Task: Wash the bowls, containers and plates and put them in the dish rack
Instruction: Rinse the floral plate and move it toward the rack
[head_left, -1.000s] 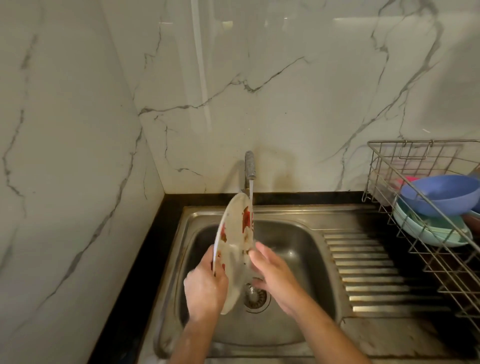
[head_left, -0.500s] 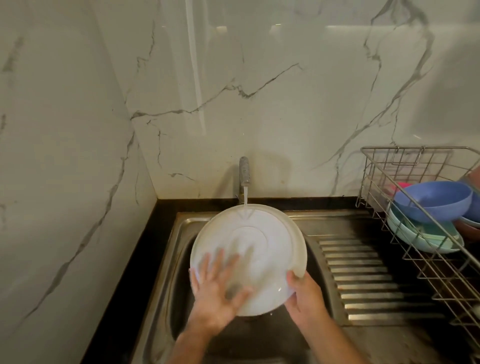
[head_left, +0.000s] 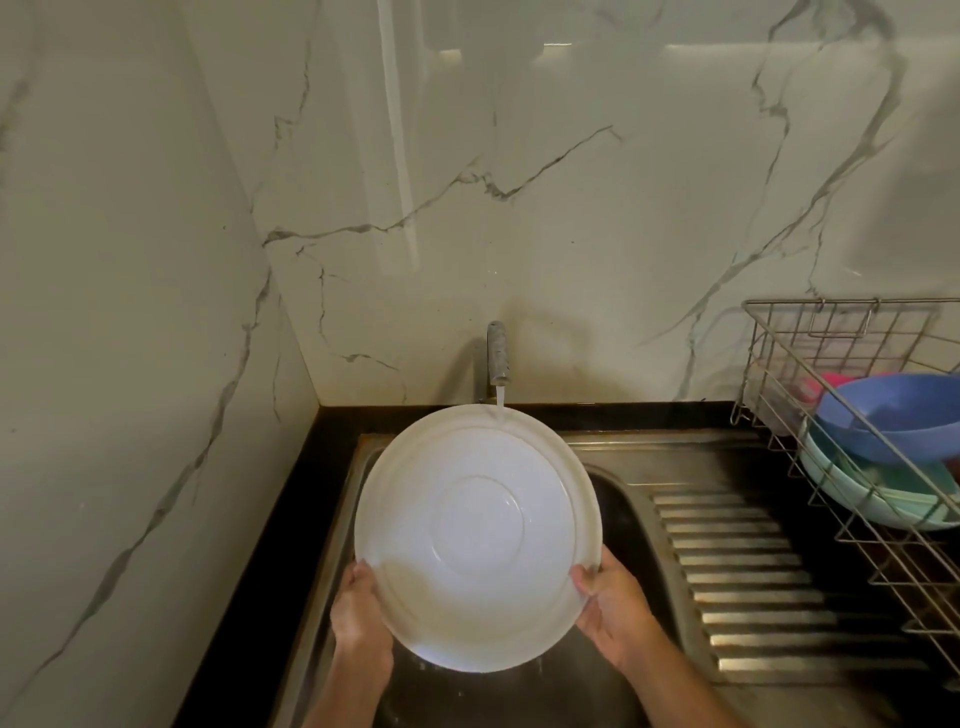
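Note:
A large white plate (head_left: 478, 535) is held over the steel sink (head_left: 623, 499), its underside with the round foot ring facing me. My left hand (head_left: 361, 613) grips its lower left rim and my right hand (head_left: 615, 608) grips its lower right rim. A thin stream from the tap (head_left: 497, 358) lands on the plate's top edge. The wire dish rack (head_left: 852, 374) stands at the right with a blue bowl (head_left: 893, 415) resting on a teal bowl (head_left: 872, 493).
Between the basin and the rack runs the ribbed steel drainboard (head_left: 748, 582). Marble walls close the corner on the left and behind. A black counter strip (head_left: 265, 561) borders the sink's left side. Something pink (head_left: 836, 382) sits behind the bowls in the rack.
The plate turned from edge-on, with red stains showing, to its underside facing me. My left hand left the plate's back, where it lay flat, and now grips the rim.

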